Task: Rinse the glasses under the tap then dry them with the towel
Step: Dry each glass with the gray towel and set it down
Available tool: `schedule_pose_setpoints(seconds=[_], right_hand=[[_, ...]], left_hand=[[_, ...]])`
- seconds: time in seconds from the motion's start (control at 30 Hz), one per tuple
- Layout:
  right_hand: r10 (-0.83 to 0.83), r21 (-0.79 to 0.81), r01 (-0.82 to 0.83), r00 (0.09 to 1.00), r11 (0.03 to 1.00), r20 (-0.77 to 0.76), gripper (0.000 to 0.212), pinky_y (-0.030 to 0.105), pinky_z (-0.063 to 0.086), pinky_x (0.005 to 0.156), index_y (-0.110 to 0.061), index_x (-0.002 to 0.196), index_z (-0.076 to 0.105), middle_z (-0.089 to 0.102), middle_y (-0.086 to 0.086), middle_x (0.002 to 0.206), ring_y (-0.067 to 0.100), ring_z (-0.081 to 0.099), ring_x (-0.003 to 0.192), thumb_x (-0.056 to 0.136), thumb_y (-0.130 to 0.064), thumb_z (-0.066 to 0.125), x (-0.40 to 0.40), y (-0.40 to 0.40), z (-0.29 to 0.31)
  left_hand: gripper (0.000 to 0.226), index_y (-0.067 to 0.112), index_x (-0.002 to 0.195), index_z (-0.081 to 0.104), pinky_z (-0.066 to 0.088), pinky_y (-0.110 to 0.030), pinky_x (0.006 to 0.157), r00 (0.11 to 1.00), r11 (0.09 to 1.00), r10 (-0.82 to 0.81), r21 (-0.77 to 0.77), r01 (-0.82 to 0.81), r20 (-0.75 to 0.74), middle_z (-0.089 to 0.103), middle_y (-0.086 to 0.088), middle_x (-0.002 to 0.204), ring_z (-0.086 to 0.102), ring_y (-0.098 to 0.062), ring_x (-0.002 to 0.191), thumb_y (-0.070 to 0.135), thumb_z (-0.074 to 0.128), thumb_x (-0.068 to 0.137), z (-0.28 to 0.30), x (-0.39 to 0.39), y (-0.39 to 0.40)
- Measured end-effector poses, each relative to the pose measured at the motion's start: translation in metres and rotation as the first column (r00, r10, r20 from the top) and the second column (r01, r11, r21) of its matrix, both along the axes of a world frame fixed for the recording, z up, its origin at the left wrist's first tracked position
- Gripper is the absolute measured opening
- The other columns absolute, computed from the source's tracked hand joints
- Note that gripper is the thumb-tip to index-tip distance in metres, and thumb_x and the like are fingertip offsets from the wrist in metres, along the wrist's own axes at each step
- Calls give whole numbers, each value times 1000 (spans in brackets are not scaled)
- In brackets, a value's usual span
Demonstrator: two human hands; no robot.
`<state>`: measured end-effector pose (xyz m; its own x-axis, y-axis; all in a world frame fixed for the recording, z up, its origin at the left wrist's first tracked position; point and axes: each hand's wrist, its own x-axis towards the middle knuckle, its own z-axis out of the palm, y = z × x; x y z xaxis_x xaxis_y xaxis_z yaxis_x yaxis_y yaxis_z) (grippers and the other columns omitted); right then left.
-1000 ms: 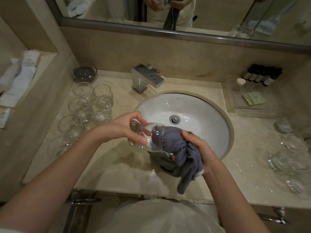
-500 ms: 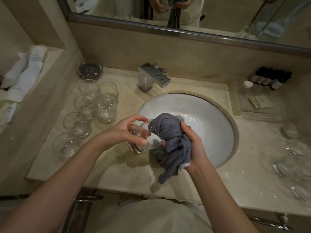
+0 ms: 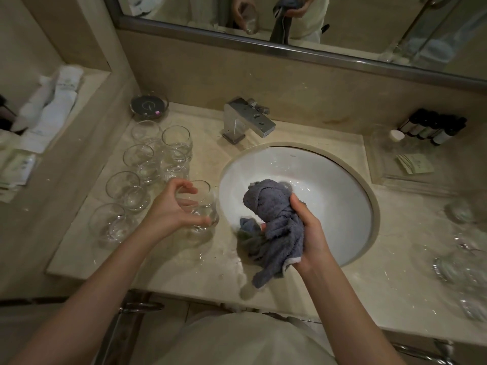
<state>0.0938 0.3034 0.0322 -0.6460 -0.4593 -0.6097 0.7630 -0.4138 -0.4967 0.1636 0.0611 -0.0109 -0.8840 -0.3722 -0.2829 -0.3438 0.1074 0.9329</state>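
the right hand (image 3: 308,233) grips a bunched grey towel (image 3: 271,225) over the near edge of the sink (image 3: 342,185). the left hand (image 3: 171,209) curls round an upright glass (image 3: 203,206) at the worktop (image 3: 210,270) left of the sink. farther left stand more glasses (image 3: 147,164) in rows, with the tap (image 3: 247,121) behind.

The glasses at the right edge (image 3: 463,264) are smeared by blur, so their number and stance cannot be told. The sink drain is hidden behind the towel (image 3: 274,222). Part of the held glass (image 3: 203,206) is covered by the left hand (image 3: 171,209). The labels on the dark bottles (image 3: 434,127) are too small to be read. The mirror (image 3: 316,27) is cut off by the top edge.
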Motion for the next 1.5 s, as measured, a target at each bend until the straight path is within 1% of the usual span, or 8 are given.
schedule_pose_setpoints(seconds=[0.13,0.3,0.47,0.63,0.87,1.03,1.23,1.5], right_hand=[[-22,-12,22,1000,1000,-20,38,34,55,81,-10,75,79,72,14,87,24,67,75,89,-34,53,3,2,-4],[-4,45,4,1000,999,-8,35,41,45,96,-7,88,78,69,19,101,32,64,91,84,-35,58,4,2,-11],[-8,38,9,1000,999,-14,34,37,51,87,-9,83,79,71,16,94,28,69,80,84,-35,57,2,6,-13],[-9,37,9,1000,999,-15,35,35,53,82,-9,80,79,71,15,94,27,67,84,84,-36,57,3,8,-15],[42,24,-42,999,999,16,68,54,24,117,-1,109,72,53,28,134,44,40,134,55,-38,90,3,5,-23],[6,18,-6,1000,1000,18,37,50,31,114,-5,89,78,67,23,107,40,57,112,81,-38,65,2,7,-25],[29,22,-30,999,999,19,71,54,27,116,-1,113,70,54,30,133,45,45,130,56,-39,90,5,3,-24],[20,-8,-20,1000,1000,25,38,45,41,99,-5,85,78,69,21,97,36,59,99,78,-40,65,4,6,-22]], left_hand=[[104,35,117,50,52,-28,79,998,983,62,-174,-62,-2,59,6,110,64,-15,93,50,84,20,-10,0,-12],[94,20,118,55,42,-34,96,999,882,52,-468,-50,-8,60,3,113,57,-22,112,29,100,36,-19,-3,-23],[97,25,125,53,21,-47,106,987,707,111,-707,5,119,59,11,119,36,-20,130,50,94,41,-19,-7,-32],[104,30,130,50,13,-50,110,975,679,143,-733,27,168,56,14,125,31,-18,134,60,89,38,-16,-7,-40],[106,29,132,53,20,-48,107,960,646,200,-763,21,196,46,-2,136,31,-26,131,59,90,37,-20,-6,-42],[105,29,132,54,18,-49,110,947,637,244,-771,5,208,38,-8,136,27,-28,133,56,91,37,-23,-4,-43],[105,25,129,56,18,-49,111,944,609,277,-793,-28,180,38,-11,138,26,-31,134,57,91,35,-29,-2,-43],[110,10,136,50,18,-50,115,935,624,310,-779,-64,172,31,-14,150,21,-35,140,45,95,41,-35,-2,-46]])
